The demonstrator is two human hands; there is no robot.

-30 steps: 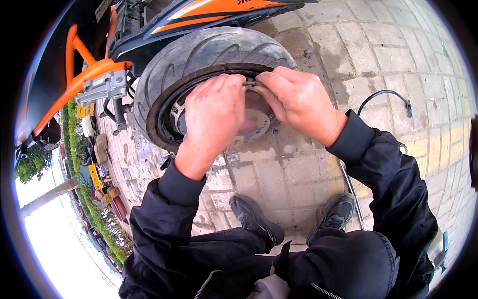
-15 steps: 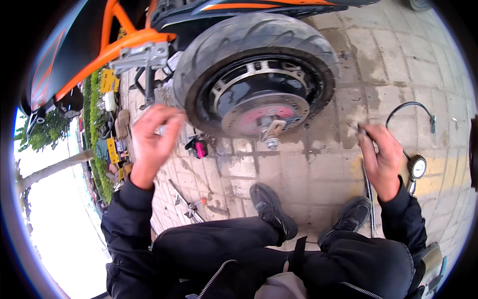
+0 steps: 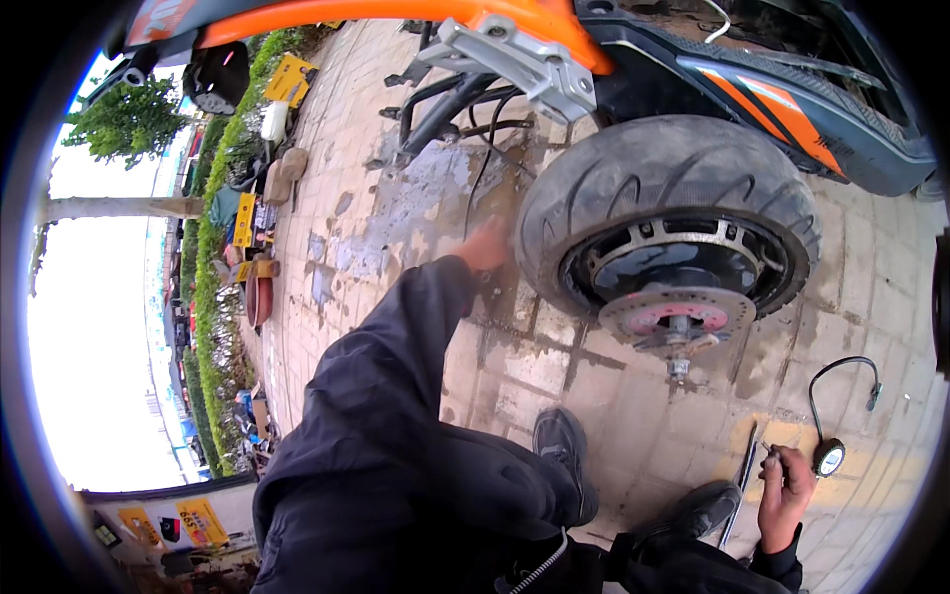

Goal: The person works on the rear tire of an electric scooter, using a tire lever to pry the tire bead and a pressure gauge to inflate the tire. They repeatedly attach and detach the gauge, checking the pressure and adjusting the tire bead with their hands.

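A wheel with a grooved black tyre (image 3: 673,158) lies tilted on the paving, its drilled brake disc (image 3: 633,312) and axle (image 3: 678,368) facing me. My left hand (image 3: 485,246) reaches out to the tyre's left side. It is blurred, and I cannot see its fingers well or whether they touch the rubber. Low on the right, my right hand (image 3: 787,487) pinches a small thin dark piece between thumb and fingers. Beside that hand lie a tyre pressure gauge (image 3: 829,457) with a black hose (image 3: 813,391) and a long metal bar (image 3: 738,485).
An orange-and-black motorbike frame (image 3: 396,18) with a grey metal bracket (image 3: 520,64) spans the top. A black stand (image 3: 435,119) is under it. My shoes (image 3: 562,460) rest on the paving. A hedge (image 3: 206,366) and several boxes line the left side.
The view has swung left, so the wheel appears farther right. My left arm has stretched forward to the tyre's left side. My right hand has dropped lower. The black-and-pink thing no longer shows.
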